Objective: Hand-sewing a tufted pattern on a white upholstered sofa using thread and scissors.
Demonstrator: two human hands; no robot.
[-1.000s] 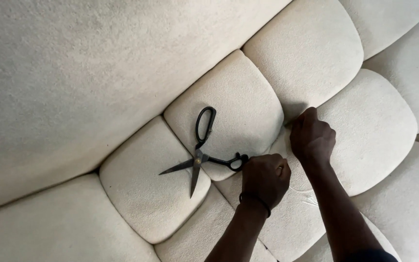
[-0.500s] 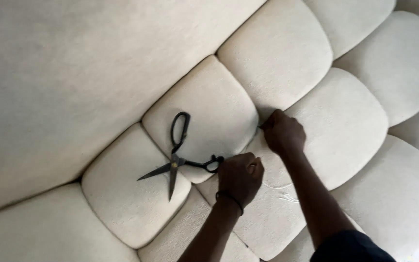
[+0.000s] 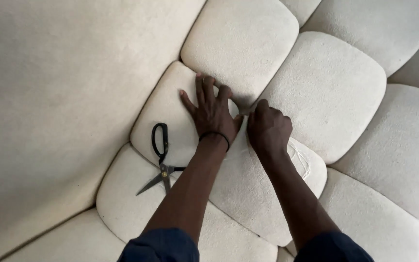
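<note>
Pressing flat on a cream tufted cushion point(image 3: 170, 111), the left hand point(image 3: 213, 112) has its fingers spread, fingertips reaching the seam point(image 3: 241, 99) where this cushion meets the next one up. The right hand point(image 3: 269, 128) is curled closed just beside it, knuckles up, thumb side touching the left hand's edge at that same seam. Whether it pinches fabric or thread cannot be told. A thin loop of pale thread point(image 3: 302, 160) lies on the cushion just right of the right wrist. Black-handled scissors point(image 3: 161, 157) lie blades partly open on the same cushion, near the left forearm but apart from it, points toward lower left. Dark band on left wrist. Dark blue sleeves at bottom edge.
</note>
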